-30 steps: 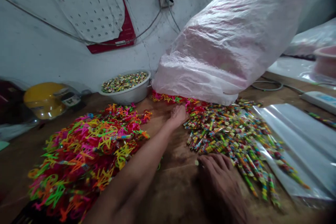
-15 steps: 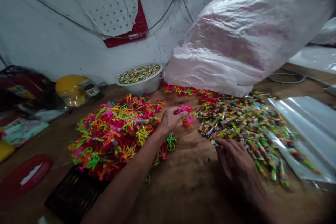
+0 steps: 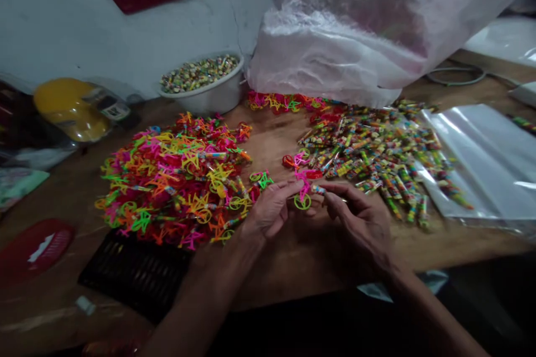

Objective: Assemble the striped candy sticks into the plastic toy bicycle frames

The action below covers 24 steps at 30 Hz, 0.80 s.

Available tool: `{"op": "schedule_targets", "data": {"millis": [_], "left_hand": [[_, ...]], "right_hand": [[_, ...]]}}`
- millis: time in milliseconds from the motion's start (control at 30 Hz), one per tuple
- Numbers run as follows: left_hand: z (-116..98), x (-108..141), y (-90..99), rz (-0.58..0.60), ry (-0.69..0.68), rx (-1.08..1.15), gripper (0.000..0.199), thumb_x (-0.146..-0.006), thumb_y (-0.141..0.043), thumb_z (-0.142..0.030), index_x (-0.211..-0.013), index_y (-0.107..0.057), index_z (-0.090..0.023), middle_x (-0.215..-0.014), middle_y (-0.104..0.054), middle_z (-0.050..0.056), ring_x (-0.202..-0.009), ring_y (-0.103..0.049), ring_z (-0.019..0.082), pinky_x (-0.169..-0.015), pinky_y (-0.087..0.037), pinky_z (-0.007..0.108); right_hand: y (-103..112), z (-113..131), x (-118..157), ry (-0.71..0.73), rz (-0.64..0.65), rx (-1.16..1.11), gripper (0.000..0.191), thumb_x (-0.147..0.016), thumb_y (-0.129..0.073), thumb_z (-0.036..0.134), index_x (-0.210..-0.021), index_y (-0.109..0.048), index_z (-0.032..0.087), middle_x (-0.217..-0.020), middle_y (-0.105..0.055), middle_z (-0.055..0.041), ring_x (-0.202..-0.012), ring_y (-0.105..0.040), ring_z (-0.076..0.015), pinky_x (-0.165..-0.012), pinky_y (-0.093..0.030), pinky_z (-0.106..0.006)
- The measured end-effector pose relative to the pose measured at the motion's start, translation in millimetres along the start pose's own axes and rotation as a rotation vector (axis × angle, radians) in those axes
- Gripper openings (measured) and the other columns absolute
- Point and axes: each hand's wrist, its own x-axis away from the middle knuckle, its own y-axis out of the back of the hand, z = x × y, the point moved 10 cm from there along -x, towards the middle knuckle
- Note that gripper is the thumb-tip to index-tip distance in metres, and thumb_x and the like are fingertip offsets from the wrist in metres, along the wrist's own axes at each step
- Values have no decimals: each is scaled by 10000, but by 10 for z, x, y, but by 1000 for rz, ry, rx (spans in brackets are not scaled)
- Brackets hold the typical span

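Observation:
Between the thumb and fingers of my left hand (image 3: 272,211) is a small pink plastic toy bicycle (image 3: 302,184) with a green wheel. My right hand (image 3: 360,217) pinches a thin clear tube of colourful candy (image 3: 319,190), its end close to the toy; whether they touch I cannot tell. Left of my hands lies a big heap of bright toy bicycles (image 3: 176,178), some with candy tubes among them. On the right spreads a pile of candy tubes (image 3: 377,145). A few loose toy bicycles (image 3: 294,160) lie just beyond my hands.
A white basin (image 3: 209,98) full of small pieces stands by the wall. A large translucent plastic bag (image 3: 326,61) leans behind the piles. Clear plastic sheets (image 3: 481,162) lie at right. A black slotted tray (image 3: 134,273) and a red oval object (image 3: 36,248) are at left.
My left hand has come nearer with the pink toy bicycle. My right hand has moved left and forward with the candy tube, so both hands are now close together. The view has tilted downward.

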Motion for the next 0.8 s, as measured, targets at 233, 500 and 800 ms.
{"op": "schedule_targets", "data": {"millis": [233,500,800], "left_hand": [[187,10,-55,11,12,42,93,-810,-593,-192,-837,-631,-113,-708,-635,27,-613,-646,145,-567,-548,258],[260,21,-21,-50,-11,54,147,-798,-614,-231,-878,-653,-115,-734,-666,38,-622,-642,135,-638,-549,278],[381,70,-40,-44,-25,98,134,-755,-662,-230,-798,-643,-104,-685,-639,22,-591,-611,118,-611,-544,282]], "right_hand": [[19,-119,98,-37,-44,-56,211,-865,-530,335,-998,-634,210,-973,-670,-58,-886,-629,-187,-778,-516,-329],[8,19,142,96,-50,98,180,-879,-495,236,-995,-626,194,-937,-668,-45,-866,-629,-158,-789,-515,-301],[-56,292,342,426,-93,550,248,-876,-464,140,-1103,-555,184,-941,-656,-71,-876,-612,-184,-802,-497,-329]]}}
